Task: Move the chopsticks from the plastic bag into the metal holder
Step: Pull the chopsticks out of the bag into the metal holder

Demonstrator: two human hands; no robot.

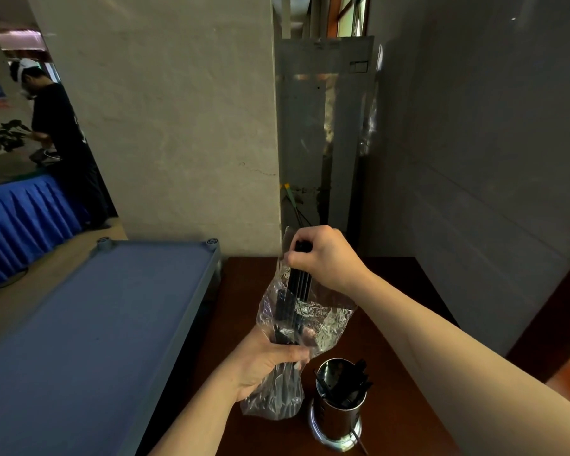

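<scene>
Right hand [323,258] up top, fingers curled tight around the upper ends of a bundle of black chopsticks [298,284], and we can see that bundle standing upright, its lower part inside the clear plastic bag [323,319]. Down below, our left hand [267,363] is wrapped around the middle of the bag, squeezing the crinkled film and the sticks inside it, thumb pressed across the front. The bag's bottom hangs just above the dark brown table [392,340], or touches it; we cannot tell which. Just to the right of the bag stands the shiny metal holder [338,413], upright on its round base, with several black chopsticks [352,385] leaning inside it, tips pointing up and to the right. To our left runs a blue-grey shelf top [89,340], right beside the table. Far off at the left, a person in dark clothes [60,126] stands by a blue-skirted table [23,212].
</scene>
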